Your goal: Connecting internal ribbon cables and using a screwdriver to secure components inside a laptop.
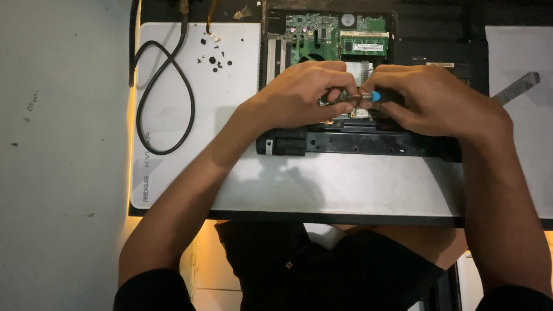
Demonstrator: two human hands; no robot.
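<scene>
Screwdriver [368,96], small with a blue handle tip, sits pinched between the two hands over the middle of an opened laptop [357,141]. Only the blue end and a short metal collar beside it show; the rest is hidden under the fingers. The right hand [429,98] has its grip closed on the screwdriver, fingers curled in from the right. The left hand [302,95] meets it from the other side, fingertips bunched tight at the metal part of the tool; I cannot tell from where I stand whether it holds the tool's shaft or some small part under it.

The laptop lies with its cover off, black frame toward the person, and a green circuit board [322,37] bare at the far side. A memory stick [363,44] with a white label sits on that board, to the right. The laptop rests on a white mat [322,184] that covers the counter [63,144]. On the mat, left of the laptop, a black cable [167,103] curls in a loop, and a scatter of small dark screws [213,57] lies near the mat's far edge. At the far right a flat grey metal tool [518,87] lies slanted, well apart from the hands.
</scene>
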